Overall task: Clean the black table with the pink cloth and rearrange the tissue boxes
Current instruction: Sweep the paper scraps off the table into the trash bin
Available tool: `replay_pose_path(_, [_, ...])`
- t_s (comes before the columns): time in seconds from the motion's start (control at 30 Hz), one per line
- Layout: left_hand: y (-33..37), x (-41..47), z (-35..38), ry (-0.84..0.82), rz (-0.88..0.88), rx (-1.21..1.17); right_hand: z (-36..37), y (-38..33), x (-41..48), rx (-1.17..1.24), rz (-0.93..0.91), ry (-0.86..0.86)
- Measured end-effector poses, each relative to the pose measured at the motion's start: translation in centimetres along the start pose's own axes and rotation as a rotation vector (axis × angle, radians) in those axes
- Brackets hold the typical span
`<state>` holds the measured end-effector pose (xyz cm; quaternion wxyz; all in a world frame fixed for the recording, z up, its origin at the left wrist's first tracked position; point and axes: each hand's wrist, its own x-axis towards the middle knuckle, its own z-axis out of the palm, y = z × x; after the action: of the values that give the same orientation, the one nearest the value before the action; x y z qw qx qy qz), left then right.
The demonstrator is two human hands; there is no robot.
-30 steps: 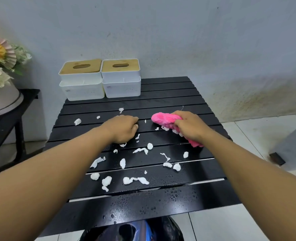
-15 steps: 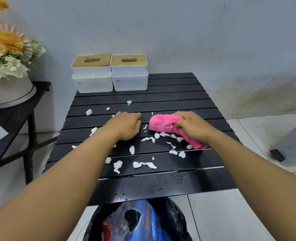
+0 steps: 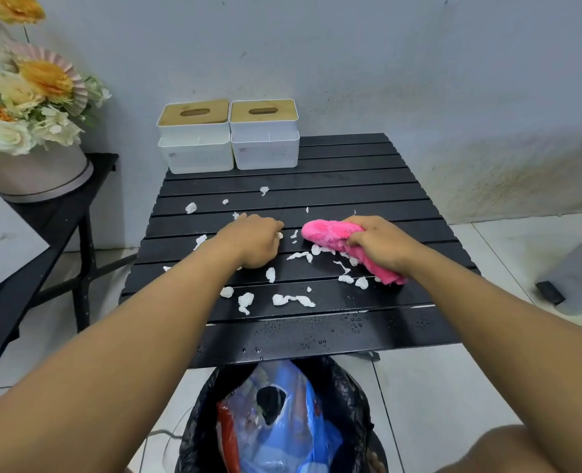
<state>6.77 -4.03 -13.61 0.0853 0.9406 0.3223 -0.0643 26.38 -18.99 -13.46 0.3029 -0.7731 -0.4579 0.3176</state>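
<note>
Black slatted table [image 3: 351, 186] stands against pale, stained wall [image 3: 419, 63]. Water droplets [image 3: 313, 337] bead on near slats; white tissue scraps [image 3: 293, 299] lie strewn across middle. Left tissue box [image 3: 197, 155] and right tissue box [image 3: 265, 151], white with wooden lids, touch side by side at far left corner. Right hand [image 3: 380, 242] grips pink cloth [image 3: 329, 233], fingers curled round it, cloth down on slats right of centre. Left hand [image 3: 253, 242] rests knuckles-up among scraps, fingers curled under; cannot tell whether it holds anything. Black bin bag [image 3: 349, 387] gapes below near edge on tiled floor [image 3: 436, 387]. Flower arrangement [image 3: 27, 97] sits on side table [image 3: 78, 206] at left.
</note>
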Motion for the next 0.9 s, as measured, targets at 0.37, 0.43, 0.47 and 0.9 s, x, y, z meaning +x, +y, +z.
replay_pose_path(0.37, [-0.2, -2.5, 0.2, 0.009, 0.029, 0.056, 2.2, -1.8, -3.1, 0.108, 0.013, -0.165])
replay_pose_path(0.43, [-0.4, -2.7, 0.3, 0.003, 0.025, 0.055, 1.9, -2.0, -3.1, 0.103, 0.011, -0.113])
replay_pose_path(0.47, [-0.4, -2.7, 0.4, 0.004, 0.030, 0.055, 1.6, -2.0, -2.9, 0.068, -0.005, -0.046])
replay_pose_path(0.9, [-2.2, -2.9, 1.2, 0.034, 0.062, -0.023, 2.4, -2.3, -3.3, 0.059, 0.006, -0.129])
